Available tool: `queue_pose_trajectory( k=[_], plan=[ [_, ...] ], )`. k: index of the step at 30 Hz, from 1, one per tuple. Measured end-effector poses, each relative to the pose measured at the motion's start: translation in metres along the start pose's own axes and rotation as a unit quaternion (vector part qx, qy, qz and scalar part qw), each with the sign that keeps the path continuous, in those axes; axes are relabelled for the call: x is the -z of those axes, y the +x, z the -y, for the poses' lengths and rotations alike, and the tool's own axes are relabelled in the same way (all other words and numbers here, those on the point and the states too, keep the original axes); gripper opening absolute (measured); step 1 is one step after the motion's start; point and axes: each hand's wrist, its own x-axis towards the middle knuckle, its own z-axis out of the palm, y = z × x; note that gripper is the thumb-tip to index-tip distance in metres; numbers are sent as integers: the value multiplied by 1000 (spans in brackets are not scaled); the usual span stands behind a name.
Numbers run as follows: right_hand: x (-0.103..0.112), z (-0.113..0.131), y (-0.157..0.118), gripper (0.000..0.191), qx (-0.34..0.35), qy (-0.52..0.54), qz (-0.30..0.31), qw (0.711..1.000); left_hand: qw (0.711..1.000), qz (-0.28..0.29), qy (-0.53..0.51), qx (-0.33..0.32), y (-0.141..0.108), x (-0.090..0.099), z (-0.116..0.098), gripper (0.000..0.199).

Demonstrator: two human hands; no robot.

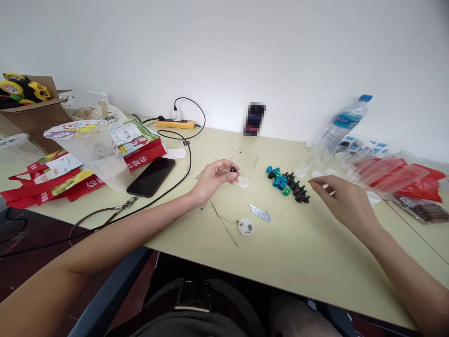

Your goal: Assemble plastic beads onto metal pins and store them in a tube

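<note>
Between the thumb and fingers of my left hand [219, 178] sits a small black plastic part [233, 170], from which a thin bent wire [229, 154] rises. My right hand [345, 203] hovers at the right of the parts, thumb and fingertips pinched; whatever they hold, if anything, is too small to make out. Nearest to it lies a cluster of black plastic pieces [300, 192], with blue pieces [279, 181] and green ones [286, 191] beside them. Short metal pins [259, 213] lie in a row. One white round lid [246, 227] holds tiny metal bits; another white lid [242, 182] is beside my left hand.
Long thin rods [228, 231] lie near the front edge. At left are a phone [150, 177], a plastic cup [94, 154], red packaging [140, 154] and a black cable [189, 164]. A power strip [175, 124] lies behind; a water bottle [345, 124] and clear bags [396, 175] occupy the right.
</note>
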Motion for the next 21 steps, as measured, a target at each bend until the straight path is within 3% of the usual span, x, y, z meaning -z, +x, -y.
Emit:
queue_pose_trajectory(
  k=[2, 4, 10, 18, 21],
  plan=[
    [1, -9, 3, 15, -23, 21, 18, 999, 1000, 11, 10, -1, -1, -3, -1, 19],
    [-1, -11, 8, 16, 0, 14, 58, 998, 1000, 17, 2, 1, -3, -5, -1, 18],
    [-17, 0, 6, 22, 6, -37, 169, 985, 994, 73, -82, 19, -6, -9, -1, 18],
    [-11, 17, 2, 12, 20, 107, 299, 948, 985, 108, -111, 70, -9, -10, 3, 21],
    [-14, 21, 1, 13, 22, 144, 315, 938, 986, 108, -107, 72, -8, -10, 4, 21]
  ],
)
